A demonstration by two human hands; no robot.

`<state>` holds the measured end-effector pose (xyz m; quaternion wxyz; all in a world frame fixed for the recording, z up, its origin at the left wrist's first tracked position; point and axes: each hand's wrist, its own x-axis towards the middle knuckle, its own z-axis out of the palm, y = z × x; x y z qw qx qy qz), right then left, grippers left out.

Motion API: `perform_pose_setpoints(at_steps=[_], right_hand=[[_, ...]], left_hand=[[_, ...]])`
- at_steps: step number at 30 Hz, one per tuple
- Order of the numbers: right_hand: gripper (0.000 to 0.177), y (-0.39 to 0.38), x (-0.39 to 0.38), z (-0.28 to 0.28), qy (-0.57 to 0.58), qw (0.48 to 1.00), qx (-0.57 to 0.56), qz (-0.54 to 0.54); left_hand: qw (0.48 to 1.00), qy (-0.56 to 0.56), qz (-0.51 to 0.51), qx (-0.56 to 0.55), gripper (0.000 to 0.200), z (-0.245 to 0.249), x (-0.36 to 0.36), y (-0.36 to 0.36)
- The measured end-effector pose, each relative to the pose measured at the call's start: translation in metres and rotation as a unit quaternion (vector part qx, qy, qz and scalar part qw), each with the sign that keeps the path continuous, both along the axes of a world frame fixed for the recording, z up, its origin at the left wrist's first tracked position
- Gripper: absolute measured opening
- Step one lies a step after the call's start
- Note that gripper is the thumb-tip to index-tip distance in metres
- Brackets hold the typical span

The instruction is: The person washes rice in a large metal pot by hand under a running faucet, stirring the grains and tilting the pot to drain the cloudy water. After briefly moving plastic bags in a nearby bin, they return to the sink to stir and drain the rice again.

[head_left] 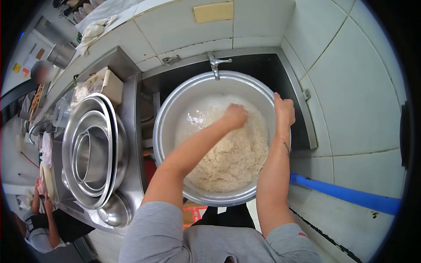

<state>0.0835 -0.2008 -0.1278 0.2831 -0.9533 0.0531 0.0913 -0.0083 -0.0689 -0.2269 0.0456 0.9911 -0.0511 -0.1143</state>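
In the sink (263, 70), beneath the tap (218, 65), the steel basin (169, 118) holds wet rice (232, 162), the left hand (236, 116) curled shut in the grains and the right hand (284, 110) clamping the rim, so a rough stir could likely slop rice overboard.

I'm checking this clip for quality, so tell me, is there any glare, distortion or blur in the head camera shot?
Head view: strong fisheye, so the wall tiles bow and the corners go black; glare on the wet rice in the basin near the left hand and on the nested steel bowls; the far left edge looks soft.
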Motion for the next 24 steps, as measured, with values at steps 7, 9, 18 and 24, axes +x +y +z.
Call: perform_pose_setpoints(at_steps=[7,9,18,24], right_hand=[[0.055,0.000,0.001,-0.002,-0.004,1.000,-0.001,-0.003],[0.055,0.000,0.001,-0.003,-0.006,1.000,-0.005,0.000],[0.058,-0.001,-0.004,0.000,-0.008,1.000,0.000,0.001],[0.065,0.000,0.004,-0.009,-0.014,1.000,0.001,0.001]], left_hand=[[0.886,-0.159,0.170,-0.400,0.020,0.149,-0.060,0.034],[0.700,-0.159,0.203,-0.666,0.018,0.137,-0.066,0.046],[0.946,-0.183,0.220,-0.152,0.014,0.080,-0.107,-0.032],[0.942,-0.074,0.230,-0.233,0.017,0.061,-0.181,-0.142]])
